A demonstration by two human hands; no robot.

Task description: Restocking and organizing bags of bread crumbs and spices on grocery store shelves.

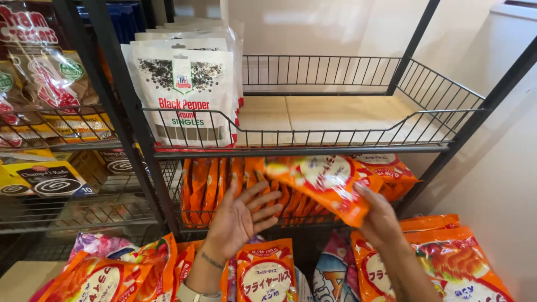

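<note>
- The black wire shelf rack fills most of the view and serves as the landmark; its upper tier has a pale wooden board as a floor, bare on the right-hand part.
- On the left end of that upper tier, a row of white pouches with a picture of dark ground spice stands upright, one behind another, leaning against the front rail.
- On the tier just below, a row of orange packets stands on edge, packed side by side, with more orange packets at the right end of the same tier.
- Left of the rack, a second wire rack carries clear bags of crackers above and dark flat boxes with a spiral pattern below.
- Below and in front of the rack, a heap of loose orange bags with a white oval panel lies flat, mixed with a few purple and blue ones.
- The held orange bag is in front of the rack's lower tier, tilted down to the right, above the heap.
- The right hand has its grip closed on the lower right corner of that bag, thumb on top.
- The left hand is open, palm up and fingers spread, just below the bag's left end in front of the lower tier; whether the fingertips touch the bag I cannot tell. A pale band sits at its wrist.
</note>
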